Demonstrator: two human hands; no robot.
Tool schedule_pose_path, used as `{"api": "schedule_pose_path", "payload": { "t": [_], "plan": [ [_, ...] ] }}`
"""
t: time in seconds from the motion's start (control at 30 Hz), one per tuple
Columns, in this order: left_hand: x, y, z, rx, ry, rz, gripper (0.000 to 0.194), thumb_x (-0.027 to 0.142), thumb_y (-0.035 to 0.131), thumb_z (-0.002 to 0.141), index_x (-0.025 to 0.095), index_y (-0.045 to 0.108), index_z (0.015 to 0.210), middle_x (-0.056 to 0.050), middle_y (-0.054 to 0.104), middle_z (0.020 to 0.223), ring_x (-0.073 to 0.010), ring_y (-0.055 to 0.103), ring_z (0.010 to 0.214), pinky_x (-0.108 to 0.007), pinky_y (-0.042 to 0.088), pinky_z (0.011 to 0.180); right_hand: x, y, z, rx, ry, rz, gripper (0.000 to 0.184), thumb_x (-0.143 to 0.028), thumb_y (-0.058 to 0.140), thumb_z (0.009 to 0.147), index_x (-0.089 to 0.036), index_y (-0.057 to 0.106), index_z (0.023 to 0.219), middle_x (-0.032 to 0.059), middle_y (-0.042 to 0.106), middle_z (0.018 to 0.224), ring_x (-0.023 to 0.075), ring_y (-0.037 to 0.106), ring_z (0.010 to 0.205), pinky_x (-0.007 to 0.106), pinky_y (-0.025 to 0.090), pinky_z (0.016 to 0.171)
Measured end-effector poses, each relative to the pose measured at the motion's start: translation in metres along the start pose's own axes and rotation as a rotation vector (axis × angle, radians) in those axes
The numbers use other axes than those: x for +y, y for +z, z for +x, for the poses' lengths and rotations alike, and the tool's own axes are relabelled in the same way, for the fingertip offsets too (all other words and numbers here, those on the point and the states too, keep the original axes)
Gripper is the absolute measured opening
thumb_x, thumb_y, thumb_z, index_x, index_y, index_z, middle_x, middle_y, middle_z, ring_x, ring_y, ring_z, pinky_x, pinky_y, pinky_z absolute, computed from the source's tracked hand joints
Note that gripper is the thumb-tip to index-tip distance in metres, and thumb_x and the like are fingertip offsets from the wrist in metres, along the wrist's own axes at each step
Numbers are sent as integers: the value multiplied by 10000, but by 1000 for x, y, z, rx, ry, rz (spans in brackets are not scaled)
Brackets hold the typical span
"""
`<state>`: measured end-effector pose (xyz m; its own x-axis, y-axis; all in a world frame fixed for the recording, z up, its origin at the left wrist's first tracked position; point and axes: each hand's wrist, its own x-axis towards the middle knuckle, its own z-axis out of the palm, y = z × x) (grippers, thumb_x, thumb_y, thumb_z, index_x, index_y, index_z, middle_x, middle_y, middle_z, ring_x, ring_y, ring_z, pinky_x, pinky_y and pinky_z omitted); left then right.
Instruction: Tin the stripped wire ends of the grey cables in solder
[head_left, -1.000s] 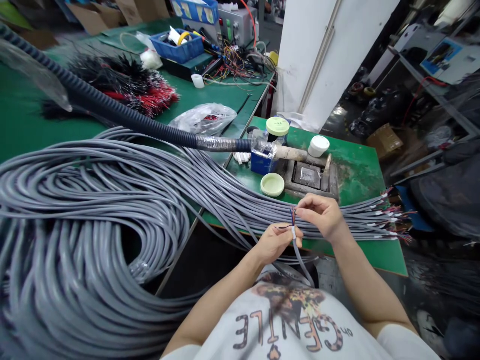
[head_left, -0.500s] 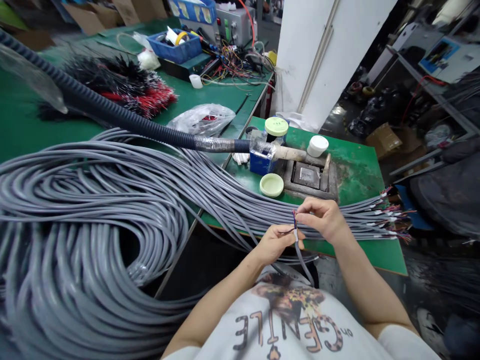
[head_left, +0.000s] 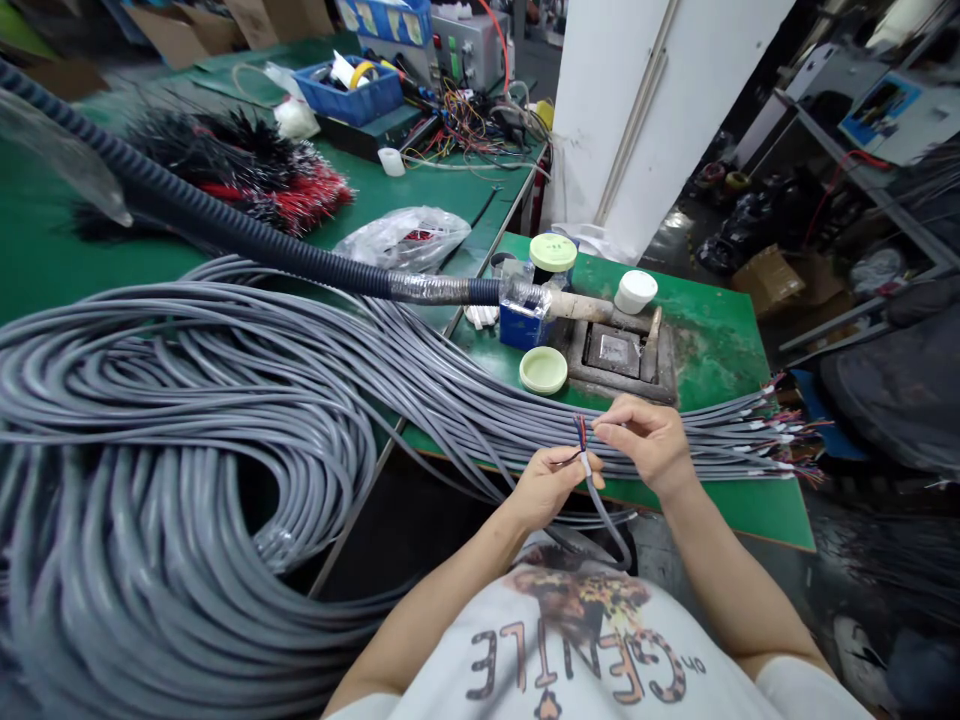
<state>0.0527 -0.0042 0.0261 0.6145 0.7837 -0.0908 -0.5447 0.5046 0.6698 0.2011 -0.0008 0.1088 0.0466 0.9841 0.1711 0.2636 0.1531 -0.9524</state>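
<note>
My left hand (head_left: 551,485) is closed around a grey cable (head_left: 600,505) close to its stripped end. Thin coloured wires (head_left: 581,433), dark, red and blue among them, stick up out of the sheath above my fingers. One dark wire bends off to the left over the hand. Just right of the wire tips is my right hand (head_left: 645,440), thumb and forefinger pinched together. Whether anything thin sits in that pinch is too small to make out. Behind both hands runs a bundle of grey cables (head_left: 487,390) with bare wire ends (head_left: 787,430) at the right.
Coiled grey cable (head_left: 187,420) fills the left side. A soldering pot (head_left: 615,350) stands on the green bench (head_left: 720,340), near a pale green lid (head_left: 544,370) and a white tub (head_left: 636,291). A black corrugated hose (head_left: 285,250) crosses above the cables.
The cable end has shifted slightly left and tilted, with its wires more upright and grouped. My right fingertips, previously at the wires, now sit a little apart to their right.
</note>
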Motion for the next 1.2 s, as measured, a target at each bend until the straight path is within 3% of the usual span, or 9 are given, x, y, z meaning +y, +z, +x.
{"api": "schedule_pose_path", "payload": {
  "t": [0.23,0.37,0.43,0.6,0.67,0.97,1.2],
  "plan": [
    [-1,5,-2,37,-9,2,350,445,804,649,119,737,758,-53,665,643,-156,582,653,-304,439,724,14,17,0,207,19,236,139,-163,659,708,-203,604,587,-32,497,589,116,454,585,277,373,585],
    [-3,4,-6,39,-51,-64,346,436,811,646,116,725,747,-40,637,620,-136,559,635,-283,412,690,8,3,16,392,-6,425,141,-145,597,671,-207,532,563,-41,436,551,109,424,549,274,394,577],
    [-5,1,-7,38,-60,-117,343,440,803,658,117,707,722,-37,620,622,-131,550,639,-287,407,701,3,-7,21,352,6,376,124,-160,613,671,-206,552,574,-36,454,547,113,439,557,274,405,585],
    [-3,-3,-5,-1,-47,-150,360,459,800,652,121,688,699,-34,593,611,-139,537,644,-308,414,723,3,-8,13,-73,151,56,122,-283,688,723,-179,666,665,-5,595,643,127,517,618,268,426,597],
    [-1,-2,-3,6,-48,-140,367,468,801,646,121,688,687,-34,591,600,-140,533,641,-308,416,720,7,-3,8,-148,144,-20,145,-311,679,753,-174,685,705,4,623,676,137,546,651,282,446,637],
    [-2,1,-1,24,-10,-96,294,400,791,682,121,721,745,-42,647,644,-143,555,680,-284,407,733,-12,6,2,-72,-59,-277,91,-232,686,772,-193,654,696,-2,603,683,129,538,647,277,431,643],
    [-5,3,0,11,31,46,308,422,748,723,115,743,704,-61,663,699,-169,570,740,-296,417,785,-17,10,1,-32,-82,-392,84,-224,707,759,-192,654,701,-6,599,677,127,540,630,287,424,651]
  ]
}}
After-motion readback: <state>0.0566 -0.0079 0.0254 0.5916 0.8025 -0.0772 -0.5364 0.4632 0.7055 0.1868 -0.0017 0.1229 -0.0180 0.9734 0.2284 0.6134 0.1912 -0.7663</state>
